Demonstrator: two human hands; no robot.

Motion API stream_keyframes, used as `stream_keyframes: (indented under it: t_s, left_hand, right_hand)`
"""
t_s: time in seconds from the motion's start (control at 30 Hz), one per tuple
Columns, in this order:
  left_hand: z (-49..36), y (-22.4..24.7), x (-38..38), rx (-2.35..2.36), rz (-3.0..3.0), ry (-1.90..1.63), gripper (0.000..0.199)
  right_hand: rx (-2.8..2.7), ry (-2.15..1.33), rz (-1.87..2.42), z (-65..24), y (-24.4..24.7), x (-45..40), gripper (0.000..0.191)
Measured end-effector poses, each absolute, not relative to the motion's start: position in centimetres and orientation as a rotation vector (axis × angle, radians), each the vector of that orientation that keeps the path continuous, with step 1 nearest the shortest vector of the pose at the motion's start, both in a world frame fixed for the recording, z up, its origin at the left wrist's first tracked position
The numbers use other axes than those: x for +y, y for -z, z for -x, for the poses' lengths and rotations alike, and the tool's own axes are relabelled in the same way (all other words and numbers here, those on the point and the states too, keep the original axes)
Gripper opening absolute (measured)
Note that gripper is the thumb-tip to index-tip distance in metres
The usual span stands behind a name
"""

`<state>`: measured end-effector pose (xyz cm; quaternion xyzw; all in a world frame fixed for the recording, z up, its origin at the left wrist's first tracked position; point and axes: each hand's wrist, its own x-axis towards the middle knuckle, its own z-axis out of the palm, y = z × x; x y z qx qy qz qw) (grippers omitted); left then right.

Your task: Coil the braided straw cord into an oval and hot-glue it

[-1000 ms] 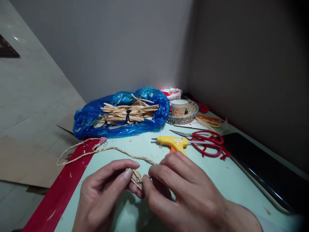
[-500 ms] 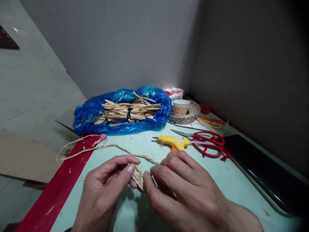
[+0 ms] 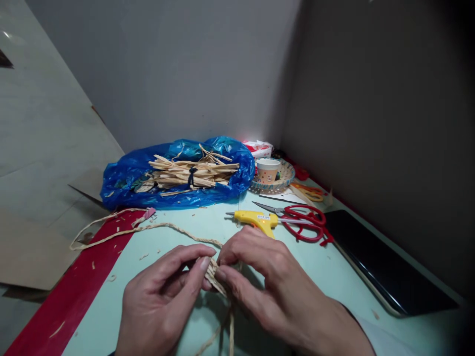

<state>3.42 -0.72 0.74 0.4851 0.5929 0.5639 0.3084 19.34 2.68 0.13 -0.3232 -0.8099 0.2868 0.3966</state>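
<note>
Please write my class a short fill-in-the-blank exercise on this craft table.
The plastic bag under the dried strips is ____.
The glue gun has a ____ body.
The scissors have ____ handles.
The ____ hand on the braided piece is nearer the glue gun.

Missing words: blue; yellow; red; right.

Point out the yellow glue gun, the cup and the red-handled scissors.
Yellow glue gun [image 3: 247, 216]: head view, on its yellow body.
Cup [image 3: 268, 175]: head view, on its outer side wall.
Red-handled scissors [image 3: 270, 207]: head view, on the metal blades.
</note>
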Motion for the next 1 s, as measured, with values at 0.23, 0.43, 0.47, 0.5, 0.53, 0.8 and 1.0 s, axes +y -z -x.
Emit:
stream_keyframes:
  t_s: [0.23, 0.43, 0.47, 0.5, 0.53, 0.8, 1.0]
  left_hand:
    - [-3.4, -0.6, -0.4, 1.573, -1.381, -1.472, 0.010]
    - [-3.0, -0.4, -0.3, 1.604, -1.538, -1.427, 0.014]
    - [-3.0, -0.3, -0.3, 1.607, -1.538, -1.425, 0.014]
    - [-3.1, -0.3, -0.3, 1.609, -1.526, -1.424, 0.014]
    - [-3.1, -0.2, -0.3, 1.610, -1.504, -1.421, 0.013]
    - [-3.2, 0.0, -0.2, 1.611, -1.438, -1.396, 0.009]
    - [-3.4, -0.2, -0.3, 1.624, -1.332, -1.375, 0.007]
  right_hand:
    - [-2.003, -0.806, 0.953, -19.0, 0.4, 2.5, 0.008]
    - [-1.975, -0.758, 0.993, -18.4, 0.9, 2.4, 0.010]
    - [-1.969, -0.767, 0.991, -18.4, 0.9, 2.5, 0.011]
    - [-1.967, -0.772, 0.983, -18.3, 1.0, 2.5, 0.012]
    - [-1.968, -0.763, 0.967, -18.4, 1.0, 2.5, 0.012]
    - [-2.095, -0.454, 0.918, -18.6, 1.6, 2.1, 0.015]
    - [-2.139, 0.001, 0.873, -18.2, 2.3, 2.4, 0.020]
